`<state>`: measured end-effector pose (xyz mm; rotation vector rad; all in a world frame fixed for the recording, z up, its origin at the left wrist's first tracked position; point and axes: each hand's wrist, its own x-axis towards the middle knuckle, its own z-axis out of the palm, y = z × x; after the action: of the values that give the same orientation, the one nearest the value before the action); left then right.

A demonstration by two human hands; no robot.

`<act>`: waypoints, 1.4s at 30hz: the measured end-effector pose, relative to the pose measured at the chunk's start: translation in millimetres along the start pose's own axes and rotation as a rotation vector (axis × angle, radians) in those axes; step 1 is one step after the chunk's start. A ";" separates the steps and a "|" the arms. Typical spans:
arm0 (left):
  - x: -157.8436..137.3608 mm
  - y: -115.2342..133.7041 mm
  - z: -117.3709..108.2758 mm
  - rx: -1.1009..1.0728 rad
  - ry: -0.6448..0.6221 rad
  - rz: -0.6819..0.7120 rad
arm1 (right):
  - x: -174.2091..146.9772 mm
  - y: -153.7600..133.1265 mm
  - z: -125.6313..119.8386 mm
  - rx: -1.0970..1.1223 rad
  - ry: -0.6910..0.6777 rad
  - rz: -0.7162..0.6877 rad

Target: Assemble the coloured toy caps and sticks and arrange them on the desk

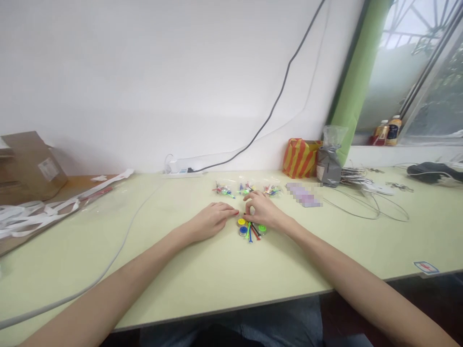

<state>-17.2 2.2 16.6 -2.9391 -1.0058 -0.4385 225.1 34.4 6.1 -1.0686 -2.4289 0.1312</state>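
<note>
My left hand [212,220] rests palm down on the table with its fingers stretched toward a small group of coloured plastic parts. My right hand [263,208] is bent over the top of that group, thumb and fingertips drawn together; what they pinch is too small to make out. Below the fingertips fan out several thin sticks, among them a green stick [248,231], a blue stick [251,235] and a red stick [255,233]. Round pieces lie beside them: a yellow disc [241,222], a blue disc [243,231] and a green disc [262,228].
Behind my hands lie clear bags of similar coloured parts [224,190]. A blurred purple packet [304,194], a striped bag [301,158] and a grey bag [328,166] are at the back right. White straps [39,214] and a cardboard box [32,164] occupy the left; a cable [119,248] crosses the table.
</note>
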 end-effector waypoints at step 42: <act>2.1 -1.7 4.8 0.008 -0.004 0.009 | -0.3 0.5 1.7 0.024 -0.039 0.047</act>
<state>-15.4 5.3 12.4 -2.9373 -0.9913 -0.4279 224.8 34.6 4.3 -1.1224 -2.4313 0.1970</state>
